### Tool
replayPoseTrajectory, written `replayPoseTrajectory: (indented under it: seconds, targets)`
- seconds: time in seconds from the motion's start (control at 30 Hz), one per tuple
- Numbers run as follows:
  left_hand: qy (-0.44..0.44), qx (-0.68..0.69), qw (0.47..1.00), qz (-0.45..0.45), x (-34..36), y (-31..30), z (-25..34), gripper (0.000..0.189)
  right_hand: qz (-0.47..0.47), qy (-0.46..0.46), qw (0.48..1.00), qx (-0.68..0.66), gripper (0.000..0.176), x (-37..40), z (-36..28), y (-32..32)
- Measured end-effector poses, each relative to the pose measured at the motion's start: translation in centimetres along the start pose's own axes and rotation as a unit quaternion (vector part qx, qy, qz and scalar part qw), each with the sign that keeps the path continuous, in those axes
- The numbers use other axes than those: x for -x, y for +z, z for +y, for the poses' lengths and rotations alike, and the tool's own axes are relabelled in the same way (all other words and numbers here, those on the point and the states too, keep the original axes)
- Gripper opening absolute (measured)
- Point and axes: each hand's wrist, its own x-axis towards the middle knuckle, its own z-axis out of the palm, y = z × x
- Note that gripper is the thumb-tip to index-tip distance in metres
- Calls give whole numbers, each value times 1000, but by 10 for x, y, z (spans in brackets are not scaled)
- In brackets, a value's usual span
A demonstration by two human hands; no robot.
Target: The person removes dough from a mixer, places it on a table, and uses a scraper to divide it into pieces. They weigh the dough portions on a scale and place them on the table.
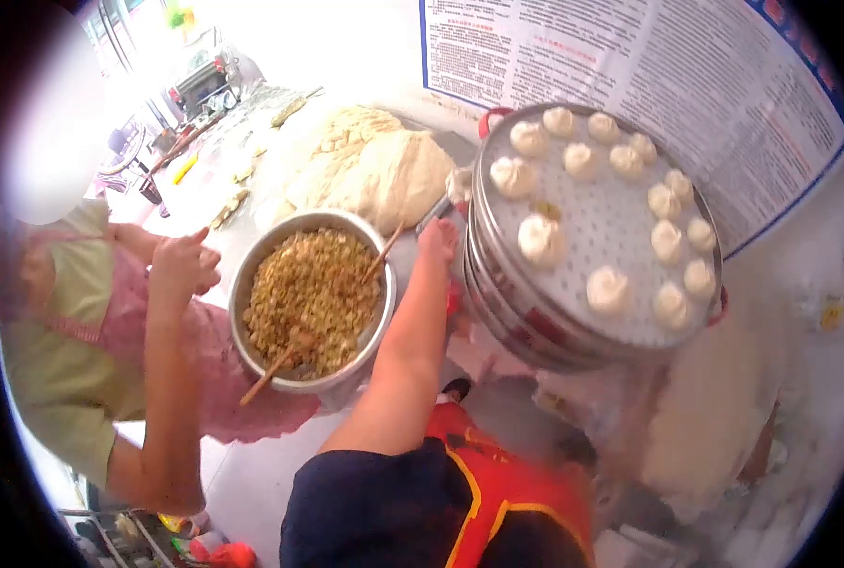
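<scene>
My left hand point(438, 240) is stretched forward, its fingers curled closed beside the rim of the steamer stack. A thin grey, metal-looking edge point(431, 216) shows right at the fingers, but whether I hold it is hard to make out. Just beyond lies a small pale piece of dough point(459, 185) against the steamer. To the right stands the stacked metal steamer point(573, 279), with several pleated buns point(541, 239) on its perforated top tier. Left of my forearm is a metal bowl point(388, 303) of chopped filling point(308, 293). My right hand is out of view.
A large mound of dough point(375, 161) rests on the floured table. Two wooden sticks point(269, 376) lean in the bowl. A co-worker in a green top point(72, 379) and pink apron stands at the left, one hand point(184, 265) raised near the bowl. A printed poster point(573, 57) covers the wall.
</scene>
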Motion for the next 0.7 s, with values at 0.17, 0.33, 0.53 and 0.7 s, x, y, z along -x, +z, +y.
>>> replayPoseTrajectory:
  seconds: [0.17,0.33,0.53,0.7]
  targets:
    - [-3,-217,976,-6,-40,49,9,30,1,5,1000,31,22,-70,-79,12]
    - [15,-324,945,-30,-87,75,-1,28,-16,-24,998,54,22,-132,-150,31]
    - [65,-395,916,-34,-125,85,-10,27,-42,-74,994,70,22,-177,-218,59]
    - [129,-510,850,-24,-160,78,-18,27,-60,-126,987,76,22,-205,-278,91]
